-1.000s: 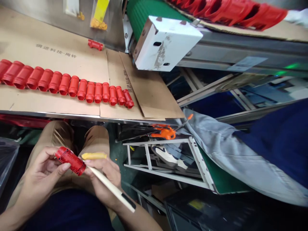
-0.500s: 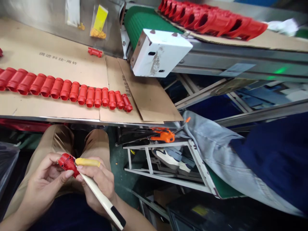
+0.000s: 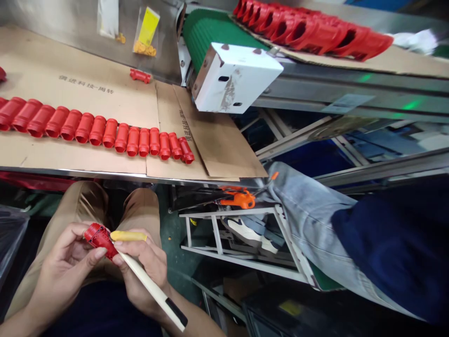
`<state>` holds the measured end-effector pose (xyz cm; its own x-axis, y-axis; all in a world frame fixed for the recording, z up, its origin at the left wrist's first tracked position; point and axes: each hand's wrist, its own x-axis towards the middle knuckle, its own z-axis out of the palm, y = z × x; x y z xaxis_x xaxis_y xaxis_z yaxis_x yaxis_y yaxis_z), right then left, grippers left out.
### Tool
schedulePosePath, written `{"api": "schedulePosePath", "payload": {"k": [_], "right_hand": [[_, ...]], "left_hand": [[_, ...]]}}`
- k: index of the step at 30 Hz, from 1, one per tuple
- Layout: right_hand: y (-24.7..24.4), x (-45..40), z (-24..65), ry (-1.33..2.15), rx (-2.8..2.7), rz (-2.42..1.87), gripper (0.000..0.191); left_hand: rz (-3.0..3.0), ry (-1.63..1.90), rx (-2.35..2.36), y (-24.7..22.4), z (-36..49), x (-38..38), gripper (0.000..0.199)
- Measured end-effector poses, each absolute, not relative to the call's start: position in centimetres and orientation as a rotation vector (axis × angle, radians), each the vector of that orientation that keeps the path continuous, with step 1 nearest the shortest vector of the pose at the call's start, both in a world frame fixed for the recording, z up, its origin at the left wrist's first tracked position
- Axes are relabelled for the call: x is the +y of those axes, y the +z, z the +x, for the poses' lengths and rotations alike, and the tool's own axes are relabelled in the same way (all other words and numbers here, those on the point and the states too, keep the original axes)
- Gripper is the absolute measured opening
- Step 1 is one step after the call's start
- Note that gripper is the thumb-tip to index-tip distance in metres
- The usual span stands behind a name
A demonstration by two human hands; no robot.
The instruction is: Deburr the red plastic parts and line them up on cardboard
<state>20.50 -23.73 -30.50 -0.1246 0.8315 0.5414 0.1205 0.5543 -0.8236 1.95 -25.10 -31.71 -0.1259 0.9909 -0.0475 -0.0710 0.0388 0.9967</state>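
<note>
Above my lap, my left hand [image 3: 66, 264] pinches a small red tubular plastic part [image 3: 101, 241] between thumb and fingers. My right hand [image 3: 145, 267] grips a long cream-coloured tool handle [image 3: 149, 285] with a black end, slanting down to the right. A yellow finger cot [image 3: 128, 235] covers one of its fingers, which lies against the red part. The tool's working end is hidden at the part, so its kind does not show. Beyond my knees, a row of similar red tubular parts [image 3: 84, 127] lies on cardboard.
A single red part [image 3: 140, 76] lies farther back on the cardboard [image 3: 87, 89]. Bags with yellow pieces [image 3: 144, 49] rest behind it. At right are a green conveyor belt [image 3: 201, 32], more red parts [image 3: 308, 30], an orange-handled tool [image 3: 240, 200] and a seated person's leg [image 3: 315, 210].
The red part has turned slightly in my fingers. The tool handle's black end has swung a little to the right. Both hands keep their hold.
</note>
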Motion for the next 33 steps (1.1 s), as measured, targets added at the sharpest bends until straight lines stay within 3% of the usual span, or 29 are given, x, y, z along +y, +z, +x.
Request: {"api": "schedulePosePath", "payload": {"k": [5, 10, 16, 20, 22, 24, 26, 30, 33], "right_hand": [[-30.1, -23.9, 20.8, 0.846, -1.601, -0.922, 0.013], [-29.3, -22.8, 22.8, 1.420, -1.164, -0.934, 0.030], [-28.7, -21.0, 23.7, 1.582, -1.185, -1.209, 0.039], [-29.5, -21.3, 22.7, 1.842, -1.079, -1.280, 0.052], [-29.6, -21.9, 22.5, 1.743, -1.197, -1.290, 0.045], [-29.3, -22.6, 22.7, 1.398, -1.476, -1.252, 0.029], [-28.8, -23.0, 23.1, 0.983, -1.697, -1.137, 0.010], [-28.5, -23.3, 23.3, 0.697, -1.810, -0.856, 0.035], [-29.0, -23.1, 22.8, 0.662, -1.759, -0.782, 0.031]], "left_hand": [[0.964, 1.306, 1.323, -30.8, 2.9, -25.3, 0.021], [0.515, 1.186, 1.235, -28.8, 3.3, -25.0, 0.049], [0.286, 0.880, 1.166, -27.4, 2.4, -24.6, 0.055], [0.368, 0.957, 1.097, -27.5, 2.4, -25.2, 0.079], [0.478, 1.060, 1.178, -27.6, 2.5, -25.3, 0.069], [0.508, 1.138, 1.286, -27.8, 2.7, -25.2, 0.050], [0.450, 1.198, 1.313, -27.9, 2.8, -24.8, 0.043], [0.379, 1.246, 1.293, -27.9, 3.1, -24.5, 0.049], [0.376, 1.226, 1.277, -27.8, 3.1, -24.6, 0.045]]}}
